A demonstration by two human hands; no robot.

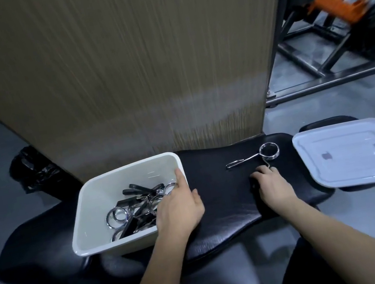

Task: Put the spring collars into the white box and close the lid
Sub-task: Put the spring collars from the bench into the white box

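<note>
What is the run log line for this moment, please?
left hand: in white box | right hand: at last spring collar | lid: off

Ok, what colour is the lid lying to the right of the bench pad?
White, slightly see-through, plain: the lid shows best in the head view, right side.

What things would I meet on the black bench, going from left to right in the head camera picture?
white box with spring collars inside → left hand at the box's right wall → right hand → loose spring collar, just above that hand → lid.
</note>
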